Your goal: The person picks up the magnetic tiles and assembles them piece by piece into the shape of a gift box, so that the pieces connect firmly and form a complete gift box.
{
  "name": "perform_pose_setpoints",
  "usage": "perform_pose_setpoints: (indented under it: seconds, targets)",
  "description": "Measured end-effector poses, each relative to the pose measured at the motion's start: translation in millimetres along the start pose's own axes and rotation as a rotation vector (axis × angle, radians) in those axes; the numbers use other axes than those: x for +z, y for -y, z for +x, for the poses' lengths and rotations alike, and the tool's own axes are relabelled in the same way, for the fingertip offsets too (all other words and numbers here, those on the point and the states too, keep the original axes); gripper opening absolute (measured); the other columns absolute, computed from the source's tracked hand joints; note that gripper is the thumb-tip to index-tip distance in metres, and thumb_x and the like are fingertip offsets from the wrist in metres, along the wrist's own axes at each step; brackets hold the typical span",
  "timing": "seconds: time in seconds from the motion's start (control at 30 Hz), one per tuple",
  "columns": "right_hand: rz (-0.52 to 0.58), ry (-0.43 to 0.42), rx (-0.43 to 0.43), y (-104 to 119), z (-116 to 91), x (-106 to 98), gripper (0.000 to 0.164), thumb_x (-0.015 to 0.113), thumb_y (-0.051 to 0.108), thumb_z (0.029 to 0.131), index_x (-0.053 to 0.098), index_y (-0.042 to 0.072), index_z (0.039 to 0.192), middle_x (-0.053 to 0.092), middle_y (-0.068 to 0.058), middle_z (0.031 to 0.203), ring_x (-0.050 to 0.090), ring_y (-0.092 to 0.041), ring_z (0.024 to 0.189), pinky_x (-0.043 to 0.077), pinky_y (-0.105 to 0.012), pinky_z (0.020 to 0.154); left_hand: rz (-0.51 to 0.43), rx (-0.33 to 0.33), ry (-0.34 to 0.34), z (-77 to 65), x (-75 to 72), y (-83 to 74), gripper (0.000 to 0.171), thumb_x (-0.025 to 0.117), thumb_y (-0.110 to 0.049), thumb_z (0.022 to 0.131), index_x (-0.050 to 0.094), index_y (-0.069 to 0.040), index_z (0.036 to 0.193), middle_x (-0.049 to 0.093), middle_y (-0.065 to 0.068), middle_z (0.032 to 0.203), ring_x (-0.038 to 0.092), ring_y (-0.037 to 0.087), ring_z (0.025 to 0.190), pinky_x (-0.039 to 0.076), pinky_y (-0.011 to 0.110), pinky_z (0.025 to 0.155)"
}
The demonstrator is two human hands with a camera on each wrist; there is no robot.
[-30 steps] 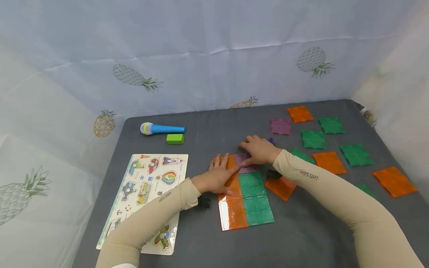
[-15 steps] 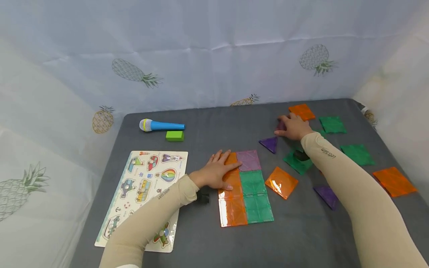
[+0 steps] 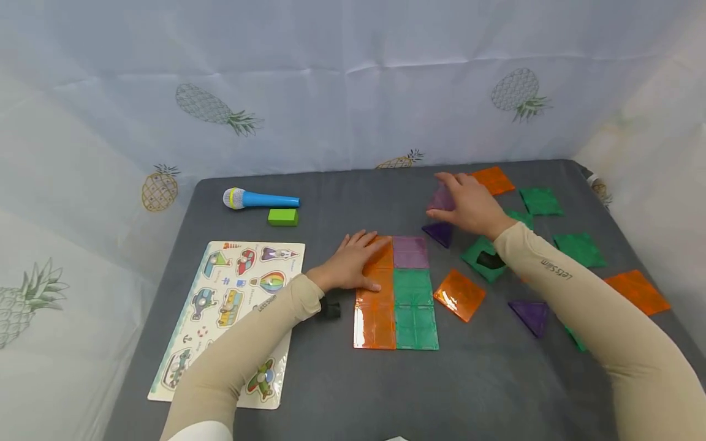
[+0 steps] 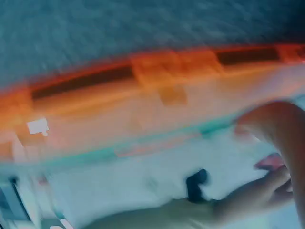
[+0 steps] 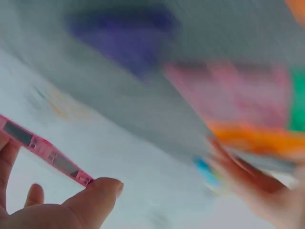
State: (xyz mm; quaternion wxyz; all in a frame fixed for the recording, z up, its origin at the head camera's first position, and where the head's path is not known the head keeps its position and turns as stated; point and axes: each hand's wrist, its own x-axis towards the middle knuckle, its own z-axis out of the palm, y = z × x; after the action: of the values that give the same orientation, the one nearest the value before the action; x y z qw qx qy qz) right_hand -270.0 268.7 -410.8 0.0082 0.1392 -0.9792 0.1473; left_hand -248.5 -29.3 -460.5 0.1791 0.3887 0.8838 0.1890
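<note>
My left hand (image 3: 351, 262) rests with spread fingers on the left column of orange magnetic tiles (image 3: 376, 321). Joined along that column's right side are green tiles (image 3: 415, 309), with a light purple tile (image 3: 410, 252) at their far end. Beyond them, my right hand (image 3: 471, 205) pinches another light purple tile (image 3: 440, 199) between thumb and fingers. Seen edge-on in the right wrist view, the pinched tile (image 5: 47, 151) is lifted and tilted. Just below that hand lies a dark purple triangle tile (image 3: 439, 234). The left wrist view is blurred.
Loose orange tiles (image 3: 460, 295), green tiles (image 3: 580, 250) and a second purple triangle (image 3: 531, 316) lie to the right. At left are a picture puzzle board (image 3: 231, 294), a blue toy microphone (image 3: 265, 199) and a green block (image 3: 283, 217). A curtain (image 3: 331, 122) hangs behind the table.
My right hand left the joined tiles, reached to the far right, took hold of the loose light purple tile and lifted it slightly leftward. My left hand stays on the orange tiles.
</note>
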Motion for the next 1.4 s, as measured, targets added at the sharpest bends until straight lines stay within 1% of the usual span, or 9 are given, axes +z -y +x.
perform_pose_setpoints:
  seconds: [0.23,0.3,0.4,0.5,0.6,0.73,1.0,1.2,1.4]
  targets:
    - [-0.005,0.033,-0.34,117.0,12.5,37.5,0.081,0.064,0.057,0.079,0.034,0.018,0.144,0.05,-0.011,0.126,0.048,-0.03,0.114,0.042,-0.053,0.091,-0.243,-0.286,-0.499,-26.1,-57.1,23.6,0.036,0.053,-0.009,0.091,0.057,-0.007,0.126,0.059,0.011,0.125,0.052,0.028,0.12,0.041,0.044,0.098]
    - [-0.007,0.065,-0.399,143.8,12.8,52.5,0.081,0.063,0.058,0.079,0.035,0.018,0.143,0.05,-0.009,0.124,0.047,-0.029,0.114,0.042,-0.051,0.09,-0.265,-0.333,-0.541,-35.5,-67.0,27.2,0.035,0.052,-0.011,0.092,0.056,-0.008,0.126,0.059,0.012,0.124,0.052,0.028,0.119,0.042,0.045,0.097]
    - [-0.038,0.148,-0.448,173.4,6.9,71.4,0.084,0.06,0.062,0.078,0.033,0.018,0.144,0.047,-0.009,0.13,0.045,-0.028,0.115,0.041,-0.052,0.089,-0.225,-0.337,-0.442,-46.5,-65.8,29.5,0.039,0.053,-0.021,0.093,0.053,-0.008,0.13,0.055,0.013,0.128,0.05,0.03,0.121,0.041,0.046,0.099]
    - [-0.073,0.243,-0.46,180.3,-11.6,78.8,0.084,0.058,0.064,0.078,0.033,0.019,0.144,0.044,-0.01,0.135,0.044,-0.03,0.116,0.041,-0.054,0.087,-0.187,-0.286,-0.274,-49.6,-47.4,25.2,0.044,0.05,-0.027,0.095,0.049,-0.007,0.134,0.05,0.015,0.133,0.048,0.031,0.123,0.039,0.047,0.102]
    - [-0.075,0.282,-0.446,170.0,-32.5,73.4,0.074,0.059,0.06,0.08,0.039,0.023,0.141,0.046,-0.008,0.134,0.043,-0.03,0.117,0.039,-0.055,0.086,-0.148,-0.215,-0.158,-57.5,-27.4,18.7,0.045,0.048,-0.027,0.096,0.047,-0.006,0.136,0.048,0.016,0.135,0.047,0.031,0.125,0.038,0.046,0.103]
    - [-0.053,0.227,-0.346,133.5,-60.2,55.6,0.058,0.063,0.049,0.083,0.051,0.022,0.133,0.05,-0.008,0.129,0.043,-0.03,0.115,0.036,-0.055,0.085,-0.036,-0.127,-0.074,-75.1,-6.7,10.0,0.054,0.059,-0.028,0.091,0.044,-0.007,0.138,0.041,0.019,0.14,0.037,0.037,0.13,0.033,0.049,0.106]
    - [-0.108,0.23,-0.067,54.3,-129.8,42.5,0.067,0.07,0.048,0.077,0.051,0.017,0.133,0.047,-0.013,0.129,0.044,-0.036,0.11,0.037,-0.051,0.072,0.168,-0.097,-0.095,-91.8,6.5,4.7,0.064,0.071,-0.02,0.081,0.044,-0.018,0.139,0.038,0.014,0.145,0.034,0.04,0.132,0.029,0.053,0.108]
    - [-0.004,0.165,-0.067,32.7,-149.6,46.0,0.068,0.074,0.038,0.077,0.047,0.016,0.135,0.044,-0.015,0.132,0.043,-0.037,0.114,0.042,-0.058,0.083,0.193,-0.11,-0.054,-98.1,1.5,5.0,0.061,0.073,-0.018,0.079,0.049,-0.02,0.135,0.041,0.011,0.144,0.036,0.036,0.131,0.032,0.048,0.108]
    - [0.015,0.13,-0.146,22.5,-150.1,34.5,0.075,0.08,0.022,0.07,0.045,0.016,0.137,0.045,-0.012,0.13,0.046,-0.031,0.111,0.048,-0.046,0.085,0.173,-0.07,-0.057,-101.5,5.2,3.5,0.059,0.07,-0.018,0.082,0.049,-0.018,0.136,0.038,0.013,0.146,0.033,0.039,0.133,0.034,0.048,0.107]
